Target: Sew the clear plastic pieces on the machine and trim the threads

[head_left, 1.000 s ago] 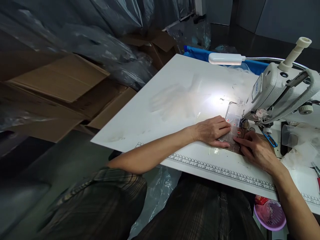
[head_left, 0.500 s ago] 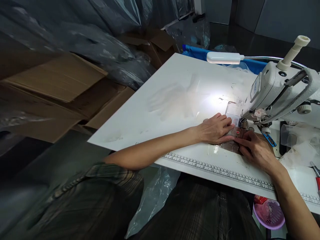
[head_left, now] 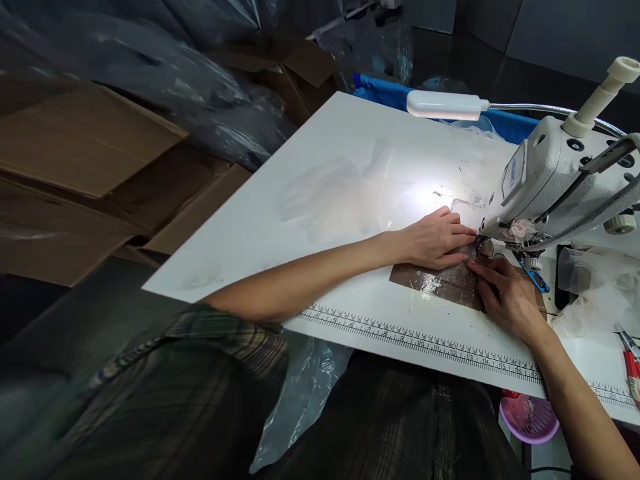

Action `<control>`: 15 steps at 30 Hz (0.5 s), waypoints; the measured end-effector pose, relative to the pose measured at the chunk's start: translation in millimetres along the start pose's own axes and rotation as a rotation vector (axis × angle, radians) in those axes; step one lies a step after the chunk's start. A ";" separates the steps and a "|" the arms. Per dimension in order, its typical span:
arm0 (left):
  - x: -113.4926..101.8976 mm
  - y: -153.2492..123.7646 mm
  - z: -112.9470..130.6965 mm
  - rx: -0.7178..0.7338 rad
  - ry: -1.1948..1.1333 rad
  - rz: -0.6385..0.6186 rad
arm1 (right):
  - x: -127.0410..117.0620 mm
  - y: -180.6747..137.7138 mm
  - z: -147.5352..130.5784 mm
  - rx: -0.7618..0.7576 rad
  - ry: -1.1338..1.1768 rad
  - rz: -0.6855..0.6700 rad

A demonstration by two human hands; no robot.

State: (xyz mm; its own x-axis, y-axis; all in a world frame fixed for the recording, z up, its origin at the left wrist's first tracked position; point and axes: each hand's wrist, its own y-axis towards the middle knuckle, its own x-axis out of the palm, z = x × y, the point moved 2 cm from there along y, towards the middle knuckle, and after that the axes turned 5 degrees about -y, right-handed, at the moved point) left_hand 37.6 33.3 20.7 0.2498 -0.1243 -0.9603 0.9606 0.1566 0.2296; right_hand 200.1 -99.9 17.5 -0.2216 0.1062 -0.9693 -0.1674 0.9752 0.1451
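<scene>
My left hand [head_left: 436,240] lies flat, fingers stretched out, on a clear plastic piece [head_left: 443,279] close to the needle of the white sewing machine [head_left: 560,180]. My right hand [head_left: 505,293] rests on the same piece from the near side, its fingers pressing the plastic down just in front of the presser foot. A brown patch of the table shows through the plastic between my hands. The small lamp [head_left: 445,105] lights the spot.
The white table [head_left: 325,200] has a printed ruler [head_left: 425,337] along its near edge. Cardboard boxes [head_left: 85,160] and plastic sheeting stand at the left. A purple basket [head_left: 530,417] hangs below the table; red-handled scissors [head_left: 631,363] lie at the far right.
Both hands have slid the plastic piece further toward the machine's needle, and a brown patch now shows behind them. The camera has shifted slightly.
</scene>
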 end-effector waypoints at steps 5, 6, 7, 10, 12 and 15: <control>12.3 -5.7 1.0 -0.024 -0.026 0.115 | 2.2 -1.5 0.4 0.003 -0.002 0.040; 13.9 -6.6 1.2 -0.024 -0.026 0.131 | 2.6 -1.9 0.7 0.005 -0.001 0.046; 15.0 -7.1 1.3 -0.023 -0.025 0.144 | 3.0 -2.3 1.0 0.007 0.002 0.051; 15.9 -7.5 1.4 -0.014 -0.022 0.159 | 3.4 -3.1 1.4 0.001 0.004 0.061; 15.7 -7.3 1.6 -0.012 -0.029 0.152 | 3.4 -3.3 1.4 -0.006 0.003 0.072; 15.5 -6.7 2.4 -0.018 -0.045 0.141 | 3.7 -3.6 1.7 -0.009 0.003 0.084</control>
State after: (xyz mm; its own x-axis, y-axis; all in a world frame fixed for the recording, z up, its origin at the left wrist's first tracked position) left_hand 35.3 28.1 4.7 0.3878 -0.1431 -0.9106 0.9134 0.1927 0.3587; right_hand 201.5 -102.6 13.1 -0.2382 0.1867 -0.9531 -0.1567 0.9611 0.2274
